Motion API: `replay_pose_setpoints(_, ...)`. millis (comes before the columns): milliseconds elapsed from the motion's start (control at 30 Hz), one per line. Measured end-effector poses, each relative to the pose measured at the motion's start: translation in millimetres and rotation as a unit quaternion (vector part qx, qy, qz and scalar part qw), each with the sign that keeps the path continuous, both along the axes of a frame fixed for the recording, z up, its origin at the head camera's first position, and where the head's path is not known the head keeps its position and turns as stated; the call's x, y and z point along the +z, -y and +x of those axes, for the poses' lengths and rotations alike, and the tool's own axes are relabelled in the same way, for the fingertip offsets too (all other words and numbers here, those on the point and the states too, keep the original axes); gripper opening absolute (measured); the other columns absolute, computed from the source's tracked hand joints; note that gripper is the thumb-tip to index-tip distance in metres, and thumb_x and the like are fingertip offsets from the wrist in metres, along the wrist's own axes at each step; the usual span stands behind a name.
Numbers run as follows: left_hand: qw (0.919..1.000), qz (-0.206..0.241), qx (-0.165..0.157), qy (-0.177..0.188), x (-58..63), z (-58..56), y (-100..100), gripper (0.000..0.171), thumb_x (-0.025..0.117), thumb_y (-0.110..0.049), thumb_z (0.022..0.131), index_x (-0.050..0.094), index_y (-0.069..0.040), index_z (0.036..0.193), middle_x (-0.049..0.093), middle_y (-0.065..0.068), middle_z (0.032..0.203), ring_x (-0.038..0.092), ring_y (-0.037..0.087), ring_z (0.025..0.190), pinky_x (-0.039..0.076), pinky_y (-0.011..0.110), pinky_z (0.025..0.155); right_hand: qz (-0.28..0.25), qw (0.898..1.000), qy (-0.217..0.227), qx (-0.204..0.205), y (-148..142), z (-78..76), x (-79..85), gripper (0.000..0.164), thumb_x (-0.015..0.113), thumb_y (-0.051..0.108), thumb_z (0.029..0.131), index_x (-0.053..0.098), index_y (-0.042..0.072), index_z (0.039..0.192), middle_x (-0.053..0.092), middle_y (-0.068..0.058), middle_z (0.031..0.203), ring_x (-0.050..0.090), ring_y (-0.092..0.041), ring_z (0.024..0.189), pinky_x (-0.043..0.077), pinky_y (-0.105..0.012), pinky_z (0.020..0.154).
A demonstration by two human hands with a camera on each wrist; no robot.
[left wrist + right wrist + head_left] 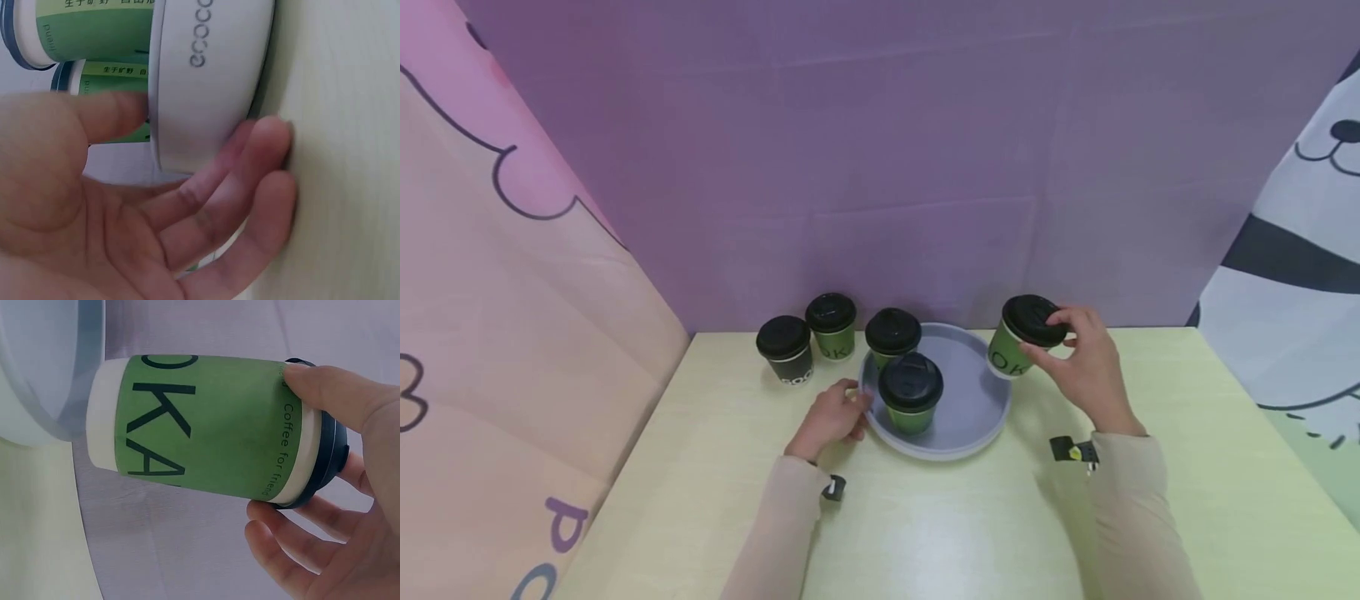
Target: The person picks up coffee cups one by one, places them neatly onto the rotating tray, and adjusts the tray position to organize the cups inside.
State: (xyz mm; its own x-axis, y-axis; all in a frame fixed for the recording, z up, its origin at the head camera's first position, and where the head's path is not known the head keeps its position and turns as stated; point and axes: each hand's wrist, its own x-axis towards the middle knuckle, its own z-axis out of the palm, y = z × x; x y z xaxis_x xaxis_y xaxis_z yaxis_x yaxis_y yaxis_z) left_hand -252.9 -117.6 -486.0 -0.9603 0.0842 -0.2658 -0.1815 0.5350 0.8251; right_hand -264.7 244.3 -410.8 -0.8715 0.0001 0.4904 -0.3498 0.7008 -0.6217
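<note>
My right hand (1092, 371) holds a lidded paper coffee cup (1009, 353) just above the right rim of a round grey tray (973, 446). Its thumb and fingers grip near the black lid (334, 459); the cup's green sleeve (212, 425) faces the right wrist camera, and the cup leans slightly. At the tray's left side, my left hand (832, 419) has its thumb (115, 115) against the rim and its curled fingers low on the outer wall (206, 100). Two green cups with black lids, a front one (912, 396) and a rear one (892, 333), stand on the tray's left part.
Left of the tray, on the pale table (715, 500), stand a dark cup (787, 354) and a green cup (832, 329), both with black lids. A purple cloth backdrop (880, 167) rises right behind the table. Printed cloths hang at both sides.
</note>
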Motion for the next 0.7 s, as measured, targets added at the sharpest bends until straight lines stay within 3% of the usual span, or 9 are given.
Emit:
replay_pose_setpoints(100,0.9997,0.007,-0.023,0.003,3.1,1.9,1,0.058,0.056,-0.031,0.105,0.041,-0.001,0.152,0.072,0.012,0.09,0.07,0.018,0.067,0.06,0.033,0.065,0.003,1.0,0.0,0.008,0,0.5,1.1,0.046,0.087,0.017,0.082,0.058,-0.002,0.113,0.055,-0.024,0.135,0.059,-0.038,0.112,0.042,-0.016,0.083)
replay_pose_setpoints(333,0.9968,-0.012,-0.078,0.012,10.8,6.1,5,0.069,0.059,-0.033,0.103,0.03,-0.002,0.158,0.07,0.012,0.094,0.069,0.022,0.076,0.055,0.032,0.068,0.014,0.999,0.021,0.041,0,2.6,5.0,0.045,0.087,0.017,0.083,0.059,0.001,0.114,0.056,-0.021,0.135,0.057,-0.037,0.117,0.046,-0.023,0.085)
replay_pose_setpoints(533,0.9964,-0.005,-0.083,0.016,12.0,6.3,6,0.069,0.058,-0.031,0.104,0.027,-0.003,0.159,0.069,0.012,0.097,0.069,0.023,0.078,0.055,0.034,0.069,0.021,0.998,0.025,0.062,1,5.3,9.1,0.044,0.086,0.016,0.083,0.058,0.001,0.113,0.056,-0.021,0.135,0.056,-0.036,0.119,0.047,-0.028,0.087)
replay_pose_setpoints(700,0.9972,0.004,-0.073,0.015,9.4,5.2,6,0.065,0.057,-0.029,0.105,0.03,-0.003,0.158,0.07,0.013,0.099,0.069,0.022,0.079,0.056,0.035,0.071,0.028,0.996,0.027,0.074,2,8.5,11.8,0.043,0.087,0.017,0.083,0.059,0.002,0.113,0.056,-0.02,0.137,0.056,-0.038,0.12,0.045,-0.023,0.086)
